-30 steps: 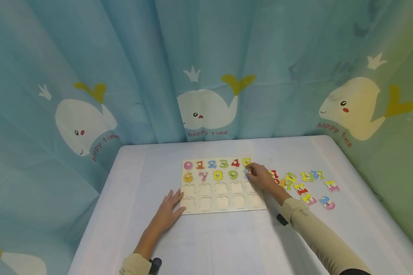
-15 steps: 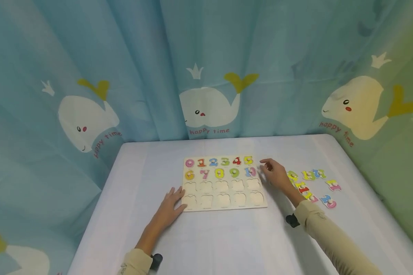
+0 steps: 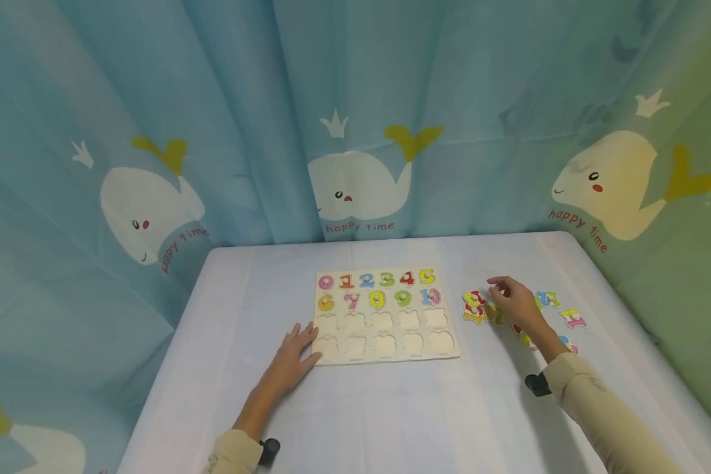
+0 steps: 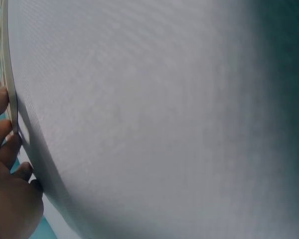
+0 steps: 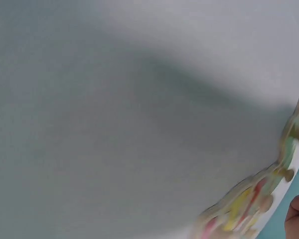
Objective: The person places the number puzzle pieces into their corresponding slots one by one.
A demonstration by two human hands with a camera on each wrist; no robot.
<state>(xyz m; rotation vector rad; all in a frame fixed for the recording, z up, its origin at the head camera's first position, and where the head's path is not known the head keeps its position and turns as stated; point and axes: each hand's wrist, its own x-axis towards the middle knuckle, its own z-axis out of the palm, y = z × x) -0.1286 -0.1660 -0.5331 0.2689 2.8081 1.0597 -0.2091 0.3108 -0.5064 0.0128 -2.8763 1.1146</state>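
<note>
As the head camera looked down on the table [image 3: 391,421], the right hand [image 3: 515,304] hovered over the loose number pieces [image 3: 475,307] scattered to the right of the puzzle board [image 3: 385,317], its fingers bent downward toward them. Whether it already pinched a piece could not be told from this view. The nearest pieces, a red-and-yellow pair, lay just to the left of its fingertips, toward the board; others lay beyond the wrist on the far right. The left hand [image 3: 291,359] rested flat with straight fingers against the board's near left corner, well apart from the loose pieces, so the right hand was by far the nearer one. The board's top two rows held numbers and its lower two rows showed bare recesses.

In the left wrist view, the left hand's fingers [image 4: 2,149] lay relaxed against the board's edge [image 4: 11,84], gripping nothing.

In the right wrist view, blurred coloured pieces [image 5: 254,199] ran along the lower right, with one fingertip [image 5: 298,219] at the corner just beside them; no grasp was visible.
</note>
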